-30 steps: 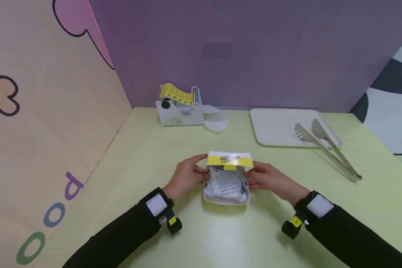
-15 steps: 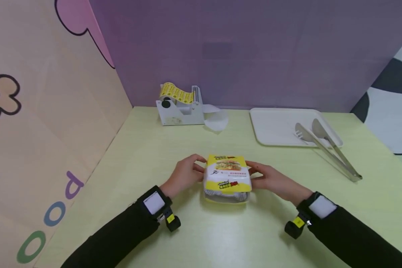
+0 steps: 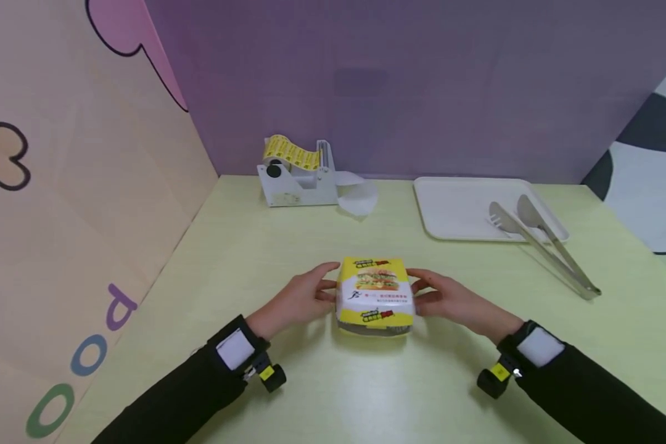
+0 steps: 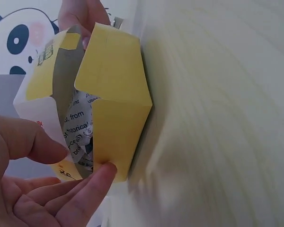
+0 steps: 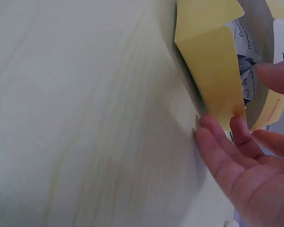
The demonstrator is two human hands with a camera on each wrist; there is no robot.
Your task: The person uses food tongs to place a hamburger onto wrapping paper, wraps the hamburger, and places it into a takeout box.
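Note:
A yellow and white burger box (image 3: pixel 374 293) with a burger picture on its lid stands on the table between both hands. Its lid is folded over the base, but a gap along the side shows printed wrapping paper (image 4: pixel 78 125) inside. To the left of the box, my left hand (image 3: pixel 296 301) has its fingertips right at the side wall, the thumb by the lid's side in the left wrist view. On the opposite side, my right hand (image 3: pixel 455 302) has loosely bent fingers against the yellow base (image 5: pixel 213 71), its thumb close to the gap.
At the back left stands a label dispenser (image 3: pixel 288 196) with a roll of yellow labels (image 3: pixel 291 154) and a trailing backing strip (image 3: pixel 359 198). A white tray (image 3: pixel 455 213) lies at the back right, metal tongs (image 3: pixel 555 250) resting partly on it. Walls border the table behind and left.
The box lid has come down from standing up to lying over the wrapped content, hiding it in the head view. My left hand has drawn back slightly left from the box.

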